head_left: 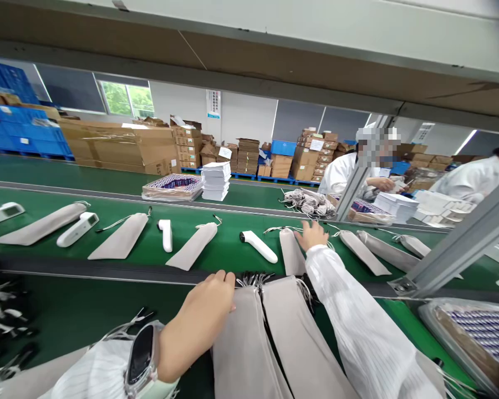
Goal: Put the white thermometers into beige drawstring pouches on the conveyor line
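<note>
My right hand [312, 235] reaches over the green conveyor belt, fingers spread, beside and touching a grey drawstring pouch [291, 254]. My left hand [210, 302] is curled at the top corner of a stack of grey pouches [243, 343]; its fingertips are hidden, so what they grip cannot be made out. A second stack of pouches [301, 335] lies alongside, cords bunched at the top. On the belt, white handheld devices shaped like infrared thermometers [258, 246] alternate with pouches, among them a grey pouch [193, 245] to the left. Another white device [165, 235] lies farther left.
A slanting metal post [453, 244] stands at right, with a shelf [249, 50] overhead. A plastic-wrapped tray [482, 332] sits at lower right. Beyond the belt are a booklet stack [216, 181], piled pouches [310, 203], cartons [120, 144] and two people in white.
</note>
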The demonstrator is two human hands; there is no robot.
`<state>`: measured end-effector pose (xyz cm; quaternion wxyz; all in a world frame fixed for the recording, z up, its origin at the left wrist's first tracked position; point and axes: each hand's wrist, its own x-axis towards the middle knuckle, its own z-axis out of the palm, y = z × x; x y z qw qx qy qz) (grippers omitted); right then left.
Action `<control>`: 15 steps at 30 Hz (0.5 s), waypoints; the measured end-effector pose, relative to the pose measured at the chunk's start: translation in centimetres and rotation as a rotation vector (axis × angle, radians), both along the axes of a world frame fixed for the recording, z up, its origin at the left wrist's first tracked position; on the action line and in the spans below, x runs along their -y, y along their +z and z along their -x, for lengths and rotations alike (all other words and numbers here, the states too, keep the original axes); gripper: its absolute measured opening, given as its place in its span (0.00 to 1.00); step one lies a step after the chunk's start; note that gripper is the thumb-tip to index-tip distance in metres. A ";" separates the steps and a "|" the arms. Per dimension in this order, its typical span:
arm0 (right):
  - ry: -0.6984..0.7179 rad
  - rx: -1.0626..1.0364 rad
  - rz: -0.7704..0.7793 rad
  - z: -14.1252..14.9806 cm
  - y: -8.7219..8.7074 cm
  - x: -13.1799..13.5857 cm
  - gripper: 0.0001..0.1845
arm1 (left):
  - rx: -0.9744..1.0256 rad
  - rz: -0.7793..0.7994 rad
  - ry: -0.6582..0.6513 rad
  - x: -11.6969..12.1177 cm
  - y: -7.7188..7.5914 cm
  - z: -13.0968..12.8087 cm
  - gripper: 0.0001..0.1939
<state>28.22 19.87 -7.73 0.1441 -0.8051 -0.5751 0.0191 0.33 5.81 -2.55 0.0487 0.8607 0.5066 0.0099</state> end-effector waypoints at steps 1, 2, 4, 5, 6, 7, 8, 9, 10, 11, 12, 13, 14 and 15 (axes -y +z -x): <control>0.142 -0.044 -0.027 1.4 -0.2 0.0 0.25 | -0.006 0.002 0.004 0.0 0.0 0.0 0.05; 0.284 -0.097 -0.038 2.8 -0.6 0.0 0.24 | -0.016 -0.003 0.000 0.1 -0.1 0.0 0.06; 0.470 -0.198 -0.012 5.4 -1.7 0.0 0.25 | -0.044 -0.032 -0.035 0.1 -0.2 0.0 0.06; 0.499 -0.230 0.007 6.3 -2.3 0.0 0.26 | -0.053 -0.047 -0.061 0.0 -0.2 0.0 0.07; 0.502 -0.255 0.015 6.8 -2.9 -0.1 0.28 | -0.054 -0.056 -0.088 0.0 -0.1 0.1 0.07; 0.499 -0.290 0.008 6.9 -3.3 -0.1 0.29 | -0.042 -0.057 -0.114 -0.1 0.0 0.2 0.08; 0.494 -0.335 -0.007 6.8 -3.5 0.0 0.31 | -0.019 -0.044 -0.136 -0.1 0.1 0.3 0.08; 0.487 -0.383 -0.025 6.5 -3.4 0.1 0.32 | 0.016 -0.020 -0.151 -0.2 0.4 0.5 0.09; 0.481 -0.421 -0.042 6.1 -3.0 0.2 0.32 | 0.063 0.013 -0.161 -0.2 0.8 0.7 0.10; 0.482 -0.492 -0.068 5.8 -2.3 0.5 0.32 | 0.119 0.053 -0.168 -0.2 1.1 0.8 0.10; 0.500 -0.622 -0.105 5.6 -1.4 0.9 0.32 | 0.178 0.098 -0.172 -0.2 1.5 0.9 0.11; 0.540 -0.806 -0.145 5.6 -0.3 1.3 0.34 | 0.229 0.138 -0.173 -0.1 1.8 0.9 0.12; 0.592 -1.026 -0.180 5.7 0.9 1.9 0.37 | 0.267 0.172 -0.171 -0.1 2.0 1.0 0.12; 0.648 -1.249 -0.199 6.0 2.2 2.6 0.40 | 0.293 0.195 -0.170 0.0 2.1 0.9 0.12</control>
